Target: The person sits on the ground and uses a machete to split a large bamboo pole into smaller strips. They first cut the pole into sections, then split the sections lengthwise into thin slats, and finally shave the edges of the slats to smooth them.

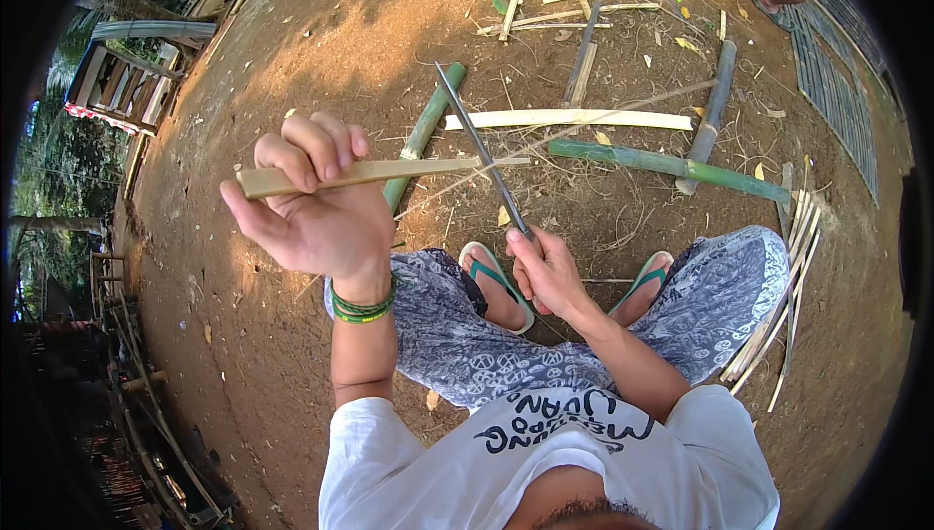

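Head view shows, left of the frame's centre, the left hand (329, 219) with fingers bent over a pale bamboo strip (389, 170), and, near the middle, the right hand (550, 274) clenched around a knife (479, 141) crossing that strip.

Bold black lettering (569, 421), set in several lines, runs across the chest of my white shirt (438, 472). Yellowish marks on the green bands (362, 311) around my left wrist are too small to read. Round, sign-like motifs cover my grey-blue printed trousers (720, 306).
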The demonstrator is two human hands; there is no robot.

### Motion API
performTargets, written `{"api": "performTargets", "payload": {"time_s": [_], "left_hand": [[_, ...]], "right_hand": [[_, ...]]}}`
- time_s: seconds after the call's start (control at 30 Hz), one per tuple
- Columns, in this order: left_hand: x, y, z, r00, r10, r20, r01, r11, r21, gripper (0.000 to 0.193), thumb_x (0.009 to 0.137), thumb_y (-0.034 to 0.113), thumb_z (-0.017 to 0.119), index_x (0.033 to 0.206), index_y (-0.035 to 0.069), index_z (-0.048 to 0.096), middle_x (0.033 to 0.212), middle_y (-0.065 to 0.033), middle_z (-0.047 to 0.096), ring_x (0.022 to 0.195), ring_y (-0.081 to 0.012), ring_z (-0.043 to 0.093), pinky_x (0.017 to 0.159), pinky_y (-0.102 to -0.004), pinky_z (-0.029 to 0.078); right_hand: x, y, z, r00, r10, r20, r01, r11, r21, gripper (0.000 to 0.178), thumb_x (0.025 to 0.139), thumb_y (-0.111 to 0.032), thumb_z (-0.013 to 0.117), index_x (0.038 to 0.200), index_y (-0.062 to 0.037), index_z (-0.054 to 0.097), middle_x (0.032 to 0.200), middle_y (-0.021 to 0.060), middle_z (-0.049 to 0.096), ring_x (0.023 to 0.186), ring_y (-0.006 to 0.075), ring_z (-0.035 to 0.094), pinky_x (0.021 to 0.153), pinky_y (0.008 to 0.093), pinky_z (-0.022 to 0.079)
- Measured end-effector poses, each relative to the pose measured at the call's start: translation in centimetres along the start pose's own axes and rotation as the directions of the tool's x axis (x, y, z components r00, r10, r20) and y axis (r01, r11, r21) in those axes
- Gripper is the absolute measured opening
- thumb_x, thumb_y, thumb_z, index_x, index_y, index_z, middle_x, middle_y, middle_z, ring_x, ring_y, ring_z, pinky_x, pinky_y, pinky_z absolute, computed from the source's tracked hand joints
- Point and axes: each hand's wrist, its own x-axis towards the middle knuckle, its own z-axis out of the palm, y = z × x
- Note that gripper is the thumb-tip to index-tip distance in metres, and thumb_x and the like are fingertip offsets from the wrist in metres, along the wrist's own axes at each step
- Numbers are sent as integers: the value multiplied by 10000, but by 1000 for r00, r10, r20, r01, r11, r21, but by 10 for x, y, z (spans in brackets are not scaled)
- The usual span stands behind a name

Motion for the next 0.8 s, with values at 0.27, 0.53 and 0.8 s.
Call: {"api": "performTargets", "payload": {"time_s": [0.27, 0.53, 0.8], "left_hand": [[-20, 14, 26, 998, -51, -31, 51, 999, 15, 438, 1001, 508, 353, 791, 126, 389, 719, -32, 371, 688, -166, 342, 688, -342, 327], [-17, 10, 21, 996, 40, -84, -47, 996, -80, 423, 1010, 485, 331, 811, 119, 400, 700, -27, 379, 630, -137, 337, 580, -292, 299], [-18, 8, 19, 997, 57, -61, -63, 994, -93, 357, 986, 435, 402, 835, 113, 417, 747, -36, 375, 669, -154, 339, 626, -306, 302]], "right_hand": [[-10, -10, -30, 917, 391, 75, -357, 723, 592, 467, 989, -539, 538, 918, -78, 520, 571, -30, 453, 441, 63, 409, 432, 247, 363], [-8, 22, -65, 848, 518, 111, -243, 193, 951, 474, 974, -560, 544, 908, -92, 505, 626, -73, 410, 503, 44, 400, 477, 199, 355], [-5, -35, -87, 948, 231, -221, 78, 504, 860, 502, 1009, -588, 443, 1099, -112, 576, 622, -69, 396, 518, 56, 363, 501, 233, 327]]}}
